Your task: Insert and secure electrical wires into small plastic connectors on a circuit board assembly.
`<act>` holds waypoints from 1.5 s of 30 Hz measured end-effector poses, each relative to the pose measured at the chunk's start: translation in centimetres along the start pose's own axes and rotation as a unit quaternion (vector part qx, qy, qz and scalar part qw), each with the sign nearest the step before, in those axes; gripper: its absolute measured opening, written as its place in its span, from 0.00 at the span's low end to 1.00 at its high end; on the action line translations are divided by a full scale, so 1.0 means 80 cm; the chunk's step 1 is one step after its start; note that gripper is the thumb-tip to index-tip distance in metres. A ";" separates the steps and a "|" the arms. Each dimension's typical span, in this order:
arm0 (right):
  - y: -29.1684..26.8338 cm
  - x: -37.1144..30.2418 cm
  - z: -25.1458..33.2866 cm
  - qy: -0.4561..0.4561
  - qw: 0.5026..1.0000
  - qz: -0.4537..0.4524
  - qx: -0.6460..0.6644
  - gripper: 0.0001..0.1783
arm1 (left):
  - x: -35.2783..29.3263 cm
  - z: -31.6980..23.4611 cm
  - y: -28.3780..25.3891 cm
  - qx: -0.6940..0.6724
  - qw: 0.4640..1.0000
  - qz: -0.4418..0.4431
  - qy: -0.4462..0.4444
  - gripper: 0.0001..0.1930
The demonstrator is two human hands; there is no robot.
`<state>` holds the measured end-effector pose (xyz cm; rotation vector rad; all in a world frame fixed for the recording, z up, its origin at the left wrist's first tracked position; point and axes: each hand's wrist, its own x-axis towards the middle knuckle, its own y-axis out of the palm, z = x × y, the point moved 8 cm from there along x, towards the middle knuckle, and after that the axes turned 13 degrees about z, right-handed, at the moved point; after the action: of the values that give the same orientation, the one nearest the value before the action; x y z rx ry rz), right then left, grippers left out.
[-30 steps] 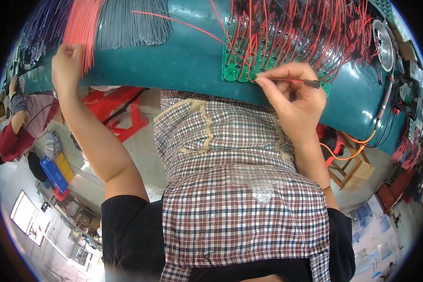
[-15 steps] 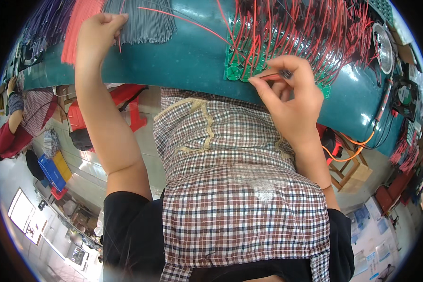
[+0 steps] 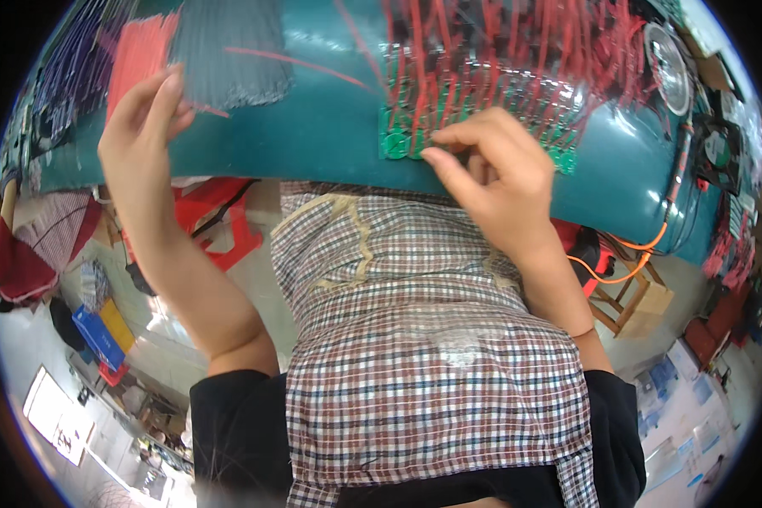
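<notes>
My left hand is closed in a pinch at the lower edge of a bundle of red wires. A short red wire sticks out from its fingertips. Next to it lies a bundle of grey wires. Over the near edge of a panel of round green circuit boards, my right hand is curled with thumb and forefinger close together. What it holds, if anything, is hidden. Many red and black wires rise from the boards.
Purple and dark wires lie at the far left of the green table. On the right are a round metal dish, a soldering iron with an orange cable, and a small black fan. A red stool stands below the table.
My left hand has moved left and toward me, the short red wire with it. My right hand has shifted slightly left, and the dark piece seen in its fingers no longer shows.
</notes>
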<state>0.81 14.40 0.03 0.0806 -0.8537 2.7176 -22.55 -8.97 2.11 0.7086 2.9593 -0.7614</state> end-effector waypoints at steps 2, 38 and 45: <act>0.002 0.000 0.001 0.001 1.000 0.020 0.005 0.08 | -0.029 -0.010 0.013 -0.003 1.000 0.002 0.018 0.11; -0.233 -0.071 -0.113 0.336 0.876 -0.238 -0.250 0.12 | -0.131 -0.066 0.208 0.092 0.957 0.169 0.219 0.06; -0.232 -0.078 -0.122 0.286 0.893 -0.277 -0.211 0.11 | -0.130 -0.073 0.210 0.114 0.952 0.162 0.235 0.06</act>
<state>12.49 32.83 1.39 -0.4710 -1.0109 1.8220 -5.42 2.39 0.74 1.5449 3.0308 -1.0346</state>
